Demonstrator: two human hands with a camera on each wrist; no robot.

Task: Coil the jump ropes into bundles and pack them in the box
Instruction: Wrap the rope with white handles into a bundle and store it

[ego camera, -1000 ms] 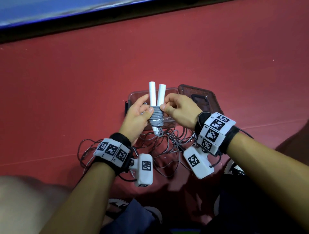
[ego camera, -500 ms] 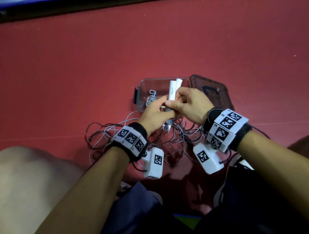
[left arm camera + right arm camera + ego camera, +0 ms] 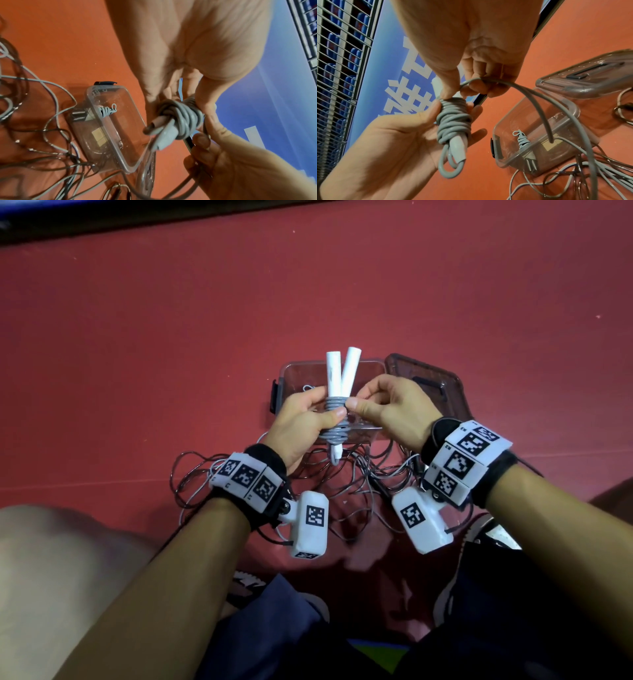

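Observation:
Two white jump rope handles [image 3: 340,371] stand side by side, with grey rope [image 3: 337,422] wound round their lower half. My left hand [image 3: 327,409] grips this bundle [image 3: 453,121] at the coils, thumb on the front. My right hand [image 3: 358,402] pinches the free length of grey rope [image 3: 530,98] beside the handles; that length arcs down to the floor. The clear plastic box [image 3: 294,374] lies just behind the hands, and a small coiled grey rope bundle [image 3: 107,110] lies inside it.
The box's tinted lid [image 3: 424,385] lies to the right of the box. A tangle of loose grey and dark ropes [image 3: 342,484] covers the red floor [image 3: 171,337] between my wrists. My knees and shoes sit near the bottom edge.
Half a second ago the handles tipped away over the box while my right hand passed the rope round them. They now stand upright again, with the rope pinched on the right.

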